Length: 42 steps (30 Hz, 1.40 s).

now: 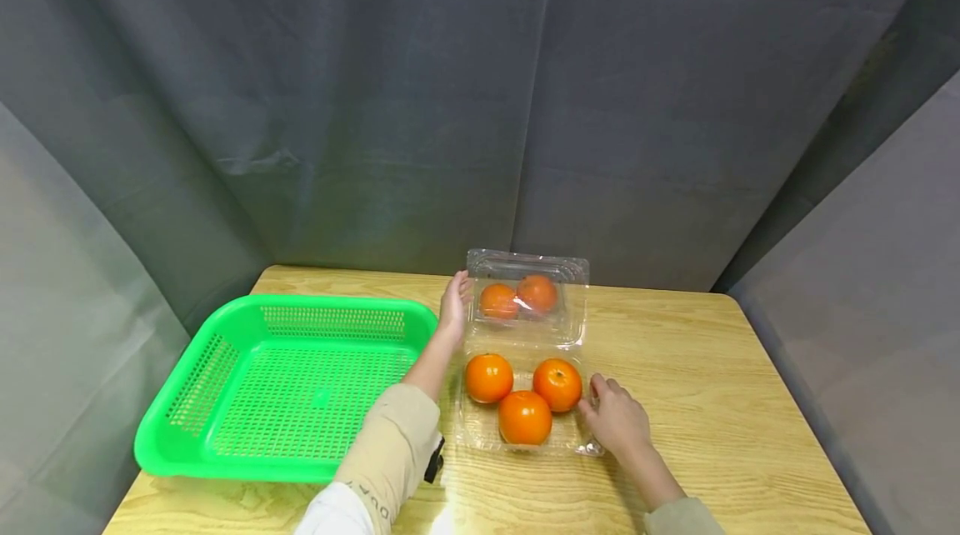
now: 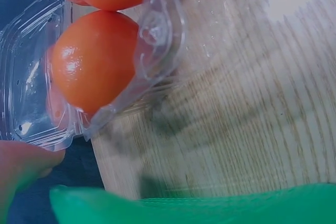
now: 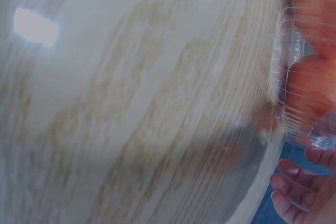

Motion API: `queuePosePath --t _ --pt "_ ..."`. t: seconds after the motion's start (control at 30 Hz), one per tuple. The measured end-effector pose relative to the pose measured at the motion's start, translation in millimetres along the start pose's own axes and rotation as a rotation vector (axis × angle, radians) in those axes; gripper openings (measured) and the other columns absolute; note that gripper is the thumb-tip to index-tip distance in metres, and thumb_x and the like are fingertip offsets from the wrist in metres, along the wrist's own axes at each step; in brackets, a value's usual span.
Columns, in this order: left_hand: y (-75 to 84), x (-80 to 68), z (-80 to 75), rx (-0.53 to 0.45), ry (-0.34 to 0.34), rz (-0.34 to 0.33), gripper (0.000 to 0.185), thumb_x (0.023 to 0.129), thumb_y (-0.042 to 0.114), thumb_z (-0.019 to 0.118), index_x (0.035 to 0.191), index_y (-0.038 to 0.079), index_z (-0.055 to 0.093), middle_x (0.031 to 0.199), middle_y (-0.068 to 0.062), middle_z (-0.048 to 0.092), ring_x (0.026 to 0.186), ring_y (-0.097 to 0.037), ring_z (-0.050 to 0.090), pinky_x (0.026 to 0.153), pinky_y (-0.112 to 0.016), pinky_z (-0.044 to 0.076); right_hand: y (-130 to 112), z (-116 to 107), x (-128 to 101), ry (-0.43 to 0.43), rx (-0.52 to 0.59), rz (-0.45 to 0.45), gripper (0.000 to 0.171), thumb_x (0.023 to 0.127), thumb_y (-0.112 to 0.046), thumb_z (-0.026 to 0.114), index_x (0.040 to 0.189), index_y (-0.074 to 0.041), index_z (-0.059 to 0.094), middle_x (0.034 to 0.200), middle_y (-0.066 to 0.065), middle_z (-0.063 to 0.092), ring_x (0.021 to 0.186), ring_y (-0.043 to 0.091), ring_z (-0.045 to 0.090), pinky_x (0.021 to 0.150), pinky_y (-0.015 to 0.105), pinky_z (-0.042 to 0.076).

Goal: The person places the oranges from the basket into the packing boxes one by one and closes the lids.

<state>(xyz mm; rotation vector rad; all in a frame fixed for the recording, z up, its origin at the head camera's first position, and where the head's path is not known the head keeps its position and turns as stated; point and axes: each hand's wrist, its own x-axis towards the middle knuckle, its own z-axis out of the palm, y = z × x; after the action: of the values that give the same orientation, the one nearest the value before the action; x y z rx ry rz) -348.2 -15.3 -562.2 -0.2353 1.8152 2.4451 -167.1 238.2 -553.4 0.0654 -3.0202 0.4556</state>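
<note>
A clear plastic clamshell box lies on the table with its lid raised at the back. Three oranges sit in its base. Two more round orange shapes show in the lid. My left hand is at the lid's left edge, fingers fairly straight. In the left wrist view its thumb meets the lid's corner, beside one orange. At the base's right side is my right hand, its fingers loosely bent; in the right wrist view they are spread close by the box.
A green plastic basket with a mesh floor stands to the left of the box, below my left forearm. The wooden table extends to the right. Grey curtains hang behind and along both sides.
</note>
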Motion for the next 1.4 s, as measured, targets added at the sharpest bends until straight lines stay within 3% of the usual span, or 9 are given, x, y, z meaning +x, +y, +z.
queuePosePath --t 0.1,0.23,0.3,0.4,0.53,0.7,0.8,1.07,1.4 --pt "-11.1 10.7 -4.4 0.037 0.002 0.058 0.056 0.093 0.049 0.034 0.132 0.011 0.046 0.130 -0.010 0.049 0.112 -0.030 0.047 0.095 -0.045 0.036 0 0 0 -0.002 0.003 0.002 0.021 0.080 -0.028 0.060 0.085 -0.011 0.049 0.073 0.004 0.049 0.061 0.023 0.050 0.049 0.037 0.039" --pt "-26.1 34.1 -10.6 0.073 -0.011 0.076 0.056 0.089 0.055 0.039 0.125 0.015 0.053 0.120 -0.006 0.055 0.101 -0.026 0.051 0.081 -0.042 0.041 0 -1 0 -0.007 0.007 0.006 0.021 0.080 -0.028 0.061 0.085 -0.011 0.049 0.073 0.004 0.048 0.061 0.022 0.050 0.049 0.036 0.039" --pt "-19.5 34.2 -8.7 0.083 -0.024 0.030 0.055 0.089 0.053 0.039 0.126 0.015 0.052 0.121 -0.008 0.053 0.105 -0.029 0.049 0.086 -0.046 0.040 0 -1 0 -0.008 0.008 0.006 0.022 0.080 -0.028 0.061 0.085 -0.011 0.049 0.072 0.004 0.048 0.061 0.022 0.049 0.048 0.036 0.038" --pt "-7.8 28.8 -3.6 0.116 -0.015 0.043 0.054 0.088 0.056 0.040 0.121 0.015 0.054 0.116 -0.008 0.054 0.101 -0.029 0.050 0.081 -0.045 0.041 0 -1 0 -0.001 0.007 0.005 0.022 0.080 -0.028 0.062 0.084 -0.011 0.049 0.071 0.004 0.048 0.061 0.023 0.050 0.048 0.036 0.039" --pt "23.6 1.6 9.5 0.132 0.018 0.086 0.048 0.087 0.055 0.044 0.109 0.015 0.059 0.107 -0.006 0.058 0.097 -0.027 0.052 0.079 -0.043 0.041 0 -1 0 0.005 0.002 0.001 0.023 0.080 -0.029 0.062 0.084 -0.011 0.049 0.071 0.004 0.048 0.061 0.024 0.051 0.049 0.037 0.040" --pt "82.9 -60.2 35.9 0.143 0.110 0.079 0.039 0.090 0.037 0.047 0.102 0.000 0.056 0.103 -0.014 0.057 0.098 -0.027 0.051 0.093 -0.043 0.037 0 0 1 0.004 0.004 -0.002 0.022 0.080 -0.029 0.062 0.084 -0.011 0.049 0.072 0.004 0.048 0.062 0.024 0.051 0.049 0.037 0.040" --pt "98.4 -79.1 43.6 0.189 0.167 0.074 0.036 0.089 0.036 0.050 0.092 0.001 0.056 0.090 -0.008 0.055 0.088 -0.021 0.050 0.085 -0.036 0.039 0 -1 1 0.004 0.008 -0.003 0.022 0.080 -0.028 0.061 0.084 -0.011 0.049 0.071 0.004 0.048 0.061 0.023 0.050 0.048 0.037 0.039" --pt "104.9 -99.6 52.0 0.238 0.225 0.067 0.023 0.083 0.030 0.058 0.073 0.012 0.046 0.073 -0.001 0.043 0.069 -0.017 0.041 0.063 -0.027 0.034 1 1 1 0.018 0.011 -0.008 0.021 0.080 -0.026 0.061 0.082 -0.011 0.048 0.071 0.004 0.048 0.059 0.023 0.049 0.047 0.035 0.037" --pt "98.5 -120.7 56.7 0.193 0.252 0.102 0.011 0.081 0.019 0.053 0.080 0.009 0.049 0.079 -0.002 0.045 0.074 -0.017 0.042 0.066 -0.027 0.036 5 2 2 0.015 0.015 0.002 0.020 0.079 -0.027 0.060 0.081 -0.012 0.047 0.070 0.004 0.046 0.058 0.023 0.048 0.046 0.035 0.036"
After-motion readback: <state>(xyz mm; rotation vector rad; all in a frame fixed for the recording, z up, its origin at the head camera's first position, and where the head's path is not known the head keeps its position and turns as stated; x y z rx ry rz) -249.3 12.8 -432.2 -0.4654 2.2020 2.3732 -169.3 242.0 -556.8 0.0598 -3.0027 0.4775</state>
